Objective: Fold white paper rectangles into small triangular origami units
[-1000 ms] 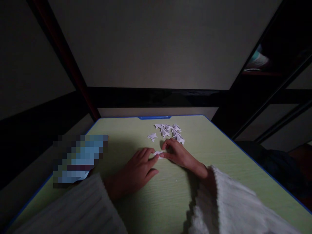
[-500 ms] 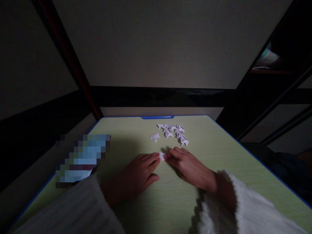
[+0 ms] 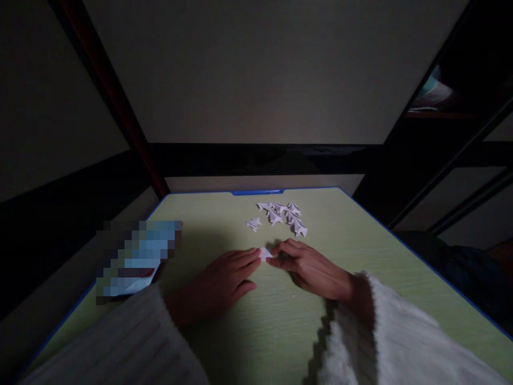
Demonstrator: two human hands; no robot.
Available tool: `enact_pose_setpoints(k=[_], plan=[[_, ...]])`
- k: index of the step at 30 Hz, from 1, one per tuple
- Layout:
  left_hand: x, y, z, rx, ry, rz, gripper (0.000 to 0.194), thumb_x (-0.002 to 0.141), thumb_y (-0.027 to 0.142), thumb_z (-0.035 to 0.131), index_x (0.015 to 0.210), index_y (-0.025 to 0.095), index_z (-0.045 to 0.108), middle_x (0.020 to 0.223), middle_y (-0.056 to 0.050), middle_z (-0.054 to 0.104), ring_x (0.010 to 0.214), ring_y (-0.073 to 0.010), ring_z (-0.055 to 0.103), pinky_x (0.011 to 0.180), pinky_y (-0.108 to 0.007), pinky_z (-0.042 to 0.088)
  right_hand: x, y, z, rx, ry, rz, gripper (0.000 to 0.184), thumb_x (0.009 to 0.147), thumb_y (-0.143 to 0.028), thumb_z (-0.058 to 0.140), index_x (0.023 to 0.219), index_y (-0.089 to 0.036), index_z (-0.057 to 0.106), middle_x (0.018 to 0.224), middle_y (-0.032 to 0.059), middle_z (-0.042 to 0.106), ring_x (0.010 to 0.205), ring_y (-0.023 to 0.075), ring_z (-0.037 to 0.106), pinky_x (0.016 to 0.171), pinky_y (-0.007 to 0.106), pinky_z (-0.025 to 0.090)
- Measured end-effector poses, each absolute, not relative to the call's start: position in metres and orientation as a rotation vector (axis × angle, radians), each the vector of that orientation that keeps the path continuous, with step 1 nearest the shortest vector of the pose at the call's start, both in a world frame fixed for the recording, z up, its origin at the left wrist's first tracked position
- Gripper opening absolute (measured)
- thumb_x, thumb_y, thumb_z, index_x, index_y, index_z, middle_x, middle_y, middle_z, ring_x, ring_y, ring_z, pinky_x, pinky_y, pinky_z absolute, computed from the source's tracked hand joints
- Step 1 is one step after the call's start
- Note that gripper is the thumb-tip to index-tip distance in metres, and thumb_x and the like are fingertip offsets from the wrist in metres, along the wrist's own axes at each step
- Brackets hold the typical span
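Observation:
A small folded piece of white paper (image 3: 265,254) lies on the table between my hands. My left hand (image 3: 227,280) is flat, its fingers stretched out and fingertips pressing the paper's left edge, thumb apart. On the other side, my right hand (image 3: 310,267) has its thumb and bent index finger at the paper's right edge, gripping it; the fingertips hide part of that edge. Just beyond sit several white folded-paper figures (image 3: 294,218) in a cluster, and a single paper figure (image 3: 253,223) stands apart to their left.
The pale green table (image 3: 320,337) has a blue rim and a blue handle-like strip (image 3: 257,192) at its far edge. A pixelated bluish object (image 3: 142,256) lies at the left, near my sleeve. Behind the table rises a panelled wall (image 3: 264,75); dark shelving (image 3: 444,115) stands to the right.
My right thumb and index finger have spread slightly apart at the paper's edge, and more of its surface shows. My left hand stays pressed on the paper. The view has shifted slightly.

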State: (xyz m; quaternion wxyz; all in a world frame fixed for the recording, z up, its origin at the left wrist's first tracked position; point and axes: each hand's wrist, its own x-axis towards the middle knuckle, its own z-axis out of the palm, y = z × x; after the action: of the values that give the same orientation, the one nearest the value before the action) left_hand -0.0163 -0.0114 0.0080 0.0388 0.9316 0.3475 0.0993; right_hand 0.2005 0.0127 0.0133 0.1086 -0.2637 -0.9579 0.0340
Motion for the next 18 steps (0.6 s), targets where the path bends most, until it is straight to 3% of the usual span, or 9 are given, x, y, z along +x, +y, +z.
enact_pose_setpoints(k=[5,10,18], plan=[[-0.015,-0.011,0.009,2.886,1.071,0.244,0.040,0.080,0.027,0.042,0.118,0.014,0.041,0.125,-0.009,0.043,0.115,-0.0166,0.037,0.095,-0.031,0.031,0.198,0.010,0.014,-0.807,-2.810,0.125,0.043,0.074,-0.004,0.042,0.112,-0.022,0.048,0.101,0.0068,0.050,0.093,0.0184,0.042,0.078,0.032,0.037],[-0.013,-0.010,0.005,2.961,1.071,0.280,0.038,0.079,0.021,0.042,0.116,0.012,0.042,0.123,-0.011,0.045,0.114,-0.0188,0.037,0.095,-0.033,0.030,0.193,0.006,0.018,-0.892,-2.811,0.040,0.035,0.073,-0.005,0.043,0.103,-0.019,0.055,0.095,0.0074,0.052,0.090,0.0192,0.044,0.077,0.033,0.038],[-0.023,-0.002,0.007,2.791,0.974,0.328,0.035,0.083,0.019,0.032,0.116,0.014,0.044,0.125,-0.008,0.043,0.115,-0.0140,0.037,0.097,-0.030,0.030,0.198,0.010,0.019,-0.847,-2.775,0.165,0.033,0.075,-0.005,0.041,0.099,-0.020,0.058,0.101,0.0052,0.054,0.092,0.0177,0.046,0.078,0.031,0.038]])
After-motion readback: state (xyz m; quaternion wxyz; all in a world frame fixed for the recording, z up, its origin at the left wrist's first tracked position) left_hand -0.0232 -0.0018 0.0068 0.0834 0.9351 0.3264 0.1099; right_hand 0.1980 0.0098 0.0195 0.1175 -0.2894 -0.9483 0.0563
